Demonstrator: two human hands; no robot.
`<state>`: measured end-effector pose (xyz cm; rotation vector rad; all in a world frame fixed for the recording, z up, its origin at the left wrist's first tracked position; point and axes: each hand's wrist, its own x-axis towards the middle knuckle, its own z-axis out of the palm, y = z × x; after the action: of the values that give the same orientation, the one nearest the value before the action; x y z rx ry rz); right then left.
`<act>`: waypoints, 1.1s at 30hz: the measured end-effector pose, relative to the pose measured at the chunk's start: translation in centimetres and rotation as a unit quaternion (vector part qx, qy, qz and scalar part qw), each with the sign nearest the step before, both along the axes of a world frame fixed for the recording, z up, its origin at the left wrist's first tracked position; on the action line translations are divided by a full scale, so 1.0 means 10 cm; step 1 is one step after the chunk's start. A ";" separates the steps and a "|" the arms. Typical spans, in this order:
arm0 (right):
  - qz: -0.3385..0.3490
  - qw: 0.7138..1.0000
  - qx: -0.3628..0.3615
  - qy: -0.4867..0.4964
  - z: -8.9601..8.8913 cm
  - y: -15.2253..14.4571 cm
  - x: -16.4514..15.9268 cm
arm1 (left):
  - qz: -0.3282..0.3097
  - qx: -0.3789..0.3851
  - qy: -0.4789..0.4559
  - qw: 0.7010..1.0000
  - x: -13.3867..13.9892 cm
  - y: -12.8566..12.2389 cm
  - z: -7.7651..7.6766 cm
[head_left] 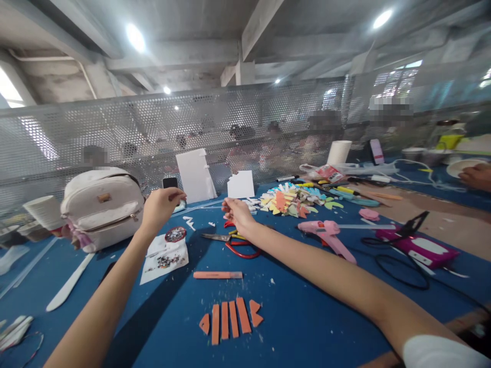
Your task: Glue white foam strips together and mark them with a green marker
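My left hand (161, 208) is raised above the table, fingers curled into a pinch near a white backpack. Anything between those fingertips is too small to make out. My right hand (238, 215) hovers over red-handled scissors (218, 237), its fingers also bent together; what they hold, if anything, is hidden. Nearer me lie an orange marker (218, 275) and a row of cut orange pieces: several strips (224, 321), a rounded tip (205, 324) and a notched tail (255, 313), laid out like a fish.
A backpack (102, 209), a paper (165, 259) with small beads and a round dish (175, 234) are left. Right are a scrap pile (286, 198), pink glue gun (328, 236), magenta device (418, 248) and cables. White boards (195, 176) lean behind. Another person's hand (475, 177) shows far right.
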<state>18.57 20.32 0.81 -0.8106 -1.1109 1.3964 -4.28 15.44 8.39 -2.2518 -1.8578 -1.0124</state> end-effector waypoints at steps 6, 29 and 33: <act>0.043 0.987 0.125 -0.094 0.32 -0.22 0.01 | -0.088 -0.019 -0.001 0.996 0.18 -0.02 -0.03; 0.149 0.934 0.195 -0.259 -0.02 -0.24 -0.13 | -0.130 -0.046 0.100 0.985 0.24 -0.29 -0.10; 0.119 0.935 0.235 -0.236 -0.10 -0.42 -0.20 | -0.078 -0.090 0.085 0.989 -0.09 -0.49 -0.45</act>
<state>16.58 16.11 -0.21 -0.6866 -1.8837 1.0745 -5.20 10.56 3.85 -2.5306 -1.7913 -0.6656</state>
